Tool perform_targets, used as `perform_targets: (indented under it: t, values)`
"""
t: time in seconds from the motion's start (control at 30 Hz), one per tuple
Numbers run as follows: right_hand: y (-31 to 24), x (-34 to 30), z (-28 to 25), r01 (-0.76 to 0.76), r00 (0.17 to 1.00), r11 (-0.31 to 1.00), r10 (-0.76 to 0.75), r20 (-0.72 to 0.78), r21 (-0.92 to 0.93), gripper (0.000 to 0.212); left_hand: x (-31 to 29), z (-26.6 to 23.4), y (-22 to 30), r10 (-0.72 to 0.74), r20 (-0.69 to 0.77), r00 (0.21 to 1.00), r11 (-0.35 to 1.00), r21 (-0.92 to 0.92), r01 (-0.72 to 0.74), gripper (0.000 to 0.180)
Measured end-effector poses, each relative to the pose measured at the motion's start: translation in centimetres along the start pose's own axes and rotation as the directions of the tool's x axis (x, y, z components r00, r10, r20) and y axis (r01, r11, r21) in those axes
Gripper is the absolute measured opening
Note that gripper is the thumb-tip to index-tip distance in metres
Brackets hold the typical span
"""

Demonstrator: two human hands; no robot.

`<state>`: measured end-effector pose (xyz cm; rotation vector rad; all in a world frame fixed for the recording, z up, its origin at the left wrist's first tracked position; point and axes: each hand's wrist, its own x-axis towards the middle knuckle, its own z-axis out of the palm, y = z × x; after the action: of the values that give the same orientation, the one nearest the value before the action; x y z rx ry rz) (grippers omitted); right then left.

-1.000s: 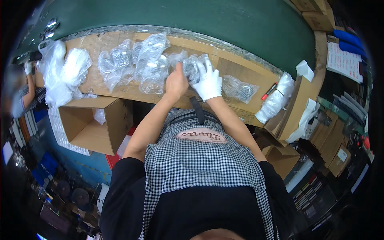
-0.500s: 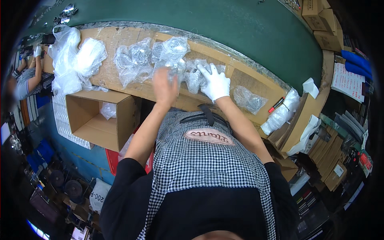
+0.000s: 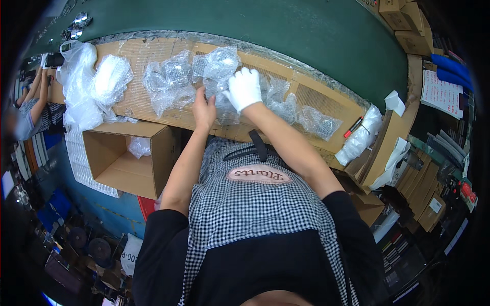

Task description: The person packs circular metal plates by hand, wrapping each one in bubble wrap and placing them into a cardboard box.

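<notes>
My bare left hand (image 3: pixel 204 111) is at the near edge of a row of bubble wrap, its thumb and fingers apart. Beside it, my right hand (image 3: pixel 244 91), in a white glove, curls its fingers over a bubble-wrapped piece (image 3: pixel 220 102) lying between the hands. What the wrap holds is hard to make out. Just beyond lies another bubble-wrapped bundle (image 3: pixel 220 62) with something shiny inside. More clear bundles lie to the left (image 3: pixel 176 71) and to the right (image 3: pixel 283 106), and a flat piece of bubble wrap (image 3: pixel 319 122) rests farther right. Cardboard (image 3: pixel 138 56) lies under them all.
An open cardboard box (image 3: pixel 125 171) stands at left, with a piece of bubble wrap inside. White plastic bags (image 3: pixel 81 76) lie behind it. A red marker (image 3: pixel 353 127) and a clear plastic roll (image 3: pixel 361 136) are at right. Another person (image 3: pixel 33 109) works at far left.
My right hand has moved left from the bundles at right, its fingers going from spread to curled. My left hand has shifted slightly left and nearer me.
</notes>
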<state>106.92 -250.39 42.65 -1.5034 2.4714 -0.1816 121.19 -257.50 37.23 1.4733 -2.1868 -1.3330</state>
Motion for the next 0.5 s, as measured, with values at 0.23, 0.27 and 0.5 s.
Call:
perform_targets:
  t: [0.23, 0.27, 0.5]
  values:
    - [1.2, -1.5, 1.7, -0.15, 0.984, 0.977, 0.162, -0.073, 0.152, 0.023, 0.4, 0.6, -1.6, -0.087, 0.124, 0.988, 0.868, -0.478, 0.136, 0.033]
    - [1.4, -2.1, 2.4, -0.138, 0.976, 0.984, 0.155, -0.156, 0.114, 0.021, 0.4, 1.1, -0.1, -0.032, 0.225, 0.974, 0.902, -0.413, 0.126, 0.034]
    - [4.8, -8.4, -7.1, -0.342, 0.94, 0.935, 0.339, 0.041, 0.098, 0.088, 1.5, 2.3, 0.2, 0.25, 0.176, 0.952, 0.962, 0.068, -0.265, 0.059]
